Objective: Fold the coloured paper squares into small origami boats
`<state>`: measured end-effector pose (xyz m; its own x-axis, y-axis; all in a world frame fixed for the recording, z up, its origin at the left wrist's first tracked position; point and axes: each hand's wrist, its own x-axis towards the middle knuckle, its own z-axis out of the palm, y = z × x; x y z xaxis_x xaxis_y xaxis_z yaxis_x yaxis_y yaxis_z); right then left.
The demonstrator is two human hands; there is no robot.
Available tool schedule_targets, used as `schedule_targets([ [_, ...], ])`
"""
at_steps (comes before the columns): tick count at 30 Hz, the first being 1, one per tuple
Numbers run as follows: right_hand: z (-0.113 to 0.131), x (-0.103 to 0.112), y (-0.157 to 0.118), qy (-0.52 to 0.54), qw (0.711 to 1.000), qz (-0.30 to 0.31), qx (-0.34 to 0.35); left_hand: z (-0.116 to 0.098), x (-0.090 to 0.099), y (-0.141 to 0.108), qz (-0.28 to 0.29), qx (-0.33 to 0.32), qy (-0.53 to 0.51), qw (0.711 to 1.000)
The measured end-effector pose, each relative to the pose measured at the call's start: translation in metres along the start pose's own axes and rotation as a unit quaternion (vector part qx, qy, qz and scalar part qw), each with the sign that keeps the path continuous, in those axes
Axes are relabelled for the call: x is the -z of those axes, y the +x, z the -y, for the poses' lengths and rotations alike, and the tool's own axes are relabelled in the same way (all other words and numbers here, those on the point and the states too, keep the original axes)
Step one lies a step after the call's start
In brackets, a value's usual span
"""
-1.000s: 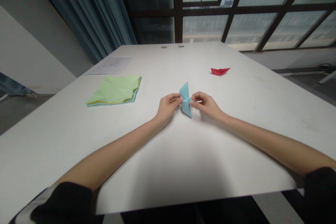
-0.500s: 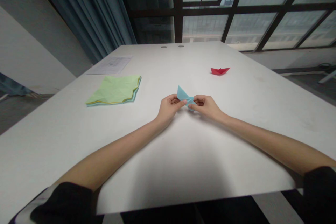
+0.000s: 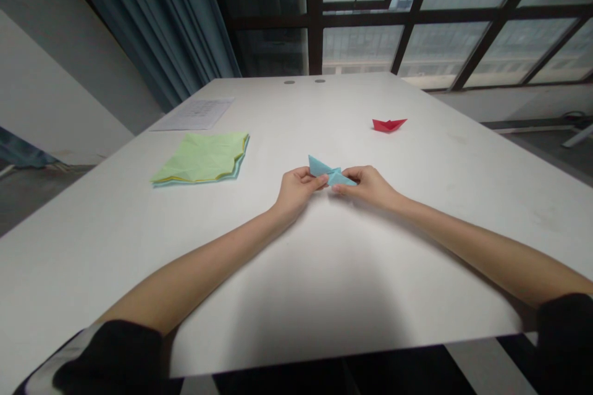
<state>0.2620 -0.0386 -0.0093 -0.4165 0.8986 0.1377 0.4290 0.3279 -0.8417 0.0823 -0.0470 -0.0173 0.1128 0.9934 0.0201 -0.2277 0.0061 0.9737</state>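
Observation:
A small light-blue folded paper boat (image 3: 334,176) is between my two hands, just above the middle of the white table (image 3: 296,284). My left hand (image 3: 298,188) pinches its left part between thumb and fingers. On the other side, my right hand (image 3: 365,186) grips the right part, thumb in front and fingers behind. One pointed end sticks up at the left, and another point stretches right over my right thumb. The fingers cover part of the paper.
A red paper boat (image 3: 389,126) rests farther back on the right. To the left lies a stack of green, yellow and blue paper sheets (image 3: 204,157), with a printed sheet (image 3: 194,114) behind it. Windows and a blue curtain (image 3: 162,18) stand beyond the table.
The blue paper has been spread wider and flatter: its left point has tipped lower and outward, and its right end now reaches farther right. The hands have barely shifted.

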Motion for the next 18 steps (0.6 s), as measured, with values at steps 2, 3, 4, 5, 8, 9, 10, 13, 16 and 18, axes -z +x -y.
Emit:
schedule_targets([
  [2, -0.004, 0.002, 0.002, 0.030, 0.999, 0.023, -0.007, 0.000, 0.002, 0.001, -0.002, 0.004, -0.008, 1.000],
  [3, -0.006, 0.004, 0.003, 0.039, 0.999, 0.036, -0.012, 0.000, 0.004, 0.002, 0.000, 0.007, -0.010, 1.000],
  [4, -0.008, 0.005, 0.004, 0.040, 0.998, 0.045, -0.018, 0.001, 0.005, 0.002, 0.004, 0.009, -0.010, 1.000],
  [5, -0.009, 0.006, 0.005, 0.035, 0.998, 0.050, -0.023, 0.001, 0.006, 0.002, 0.011, 0.011, -0.007, 1.000],
  [8, -0.010, 0.009, 0.004, -0.007, 0.998, 0.054, -0.022, 0.003, 0.008, 0.003, 0.021, 0.012, 0.013, 1.000],
  [9, -0.009, 0.010, 0.004, -0.023, 0.998, 0.052, -0.020, 0.004, 0.008, 0.003, 0.020, 0.011, 0.018, 1.000],
  [10, -0.007, 0.011, 0.004, -0.037, 0.998, 0.054, -0.017, 0.004, 0.008, 0.004, 0.019, 0.011, 0.023, 0.999],
  [13, -0.004, 0.014, 0.004, -0.069, 0.995, 0.068, -0.012, 0.005, 0.009, 0.004, 0.027, 0.006, 0.045, 0.999],
  [16, -0.003, 0.018, 0.005, -0.128, 0.989, 0.069, 0.002, 0.003, 0.013, 0.005, 0.043, -0.024, 0.096, 0.994],
  [18, -0.003, 0.021, 0.005, -0.184, 0.981, 0.059, 0.015, 0.001, 0.017, 0.005, 0.037, -0.066, 0.133, 0.988],
])
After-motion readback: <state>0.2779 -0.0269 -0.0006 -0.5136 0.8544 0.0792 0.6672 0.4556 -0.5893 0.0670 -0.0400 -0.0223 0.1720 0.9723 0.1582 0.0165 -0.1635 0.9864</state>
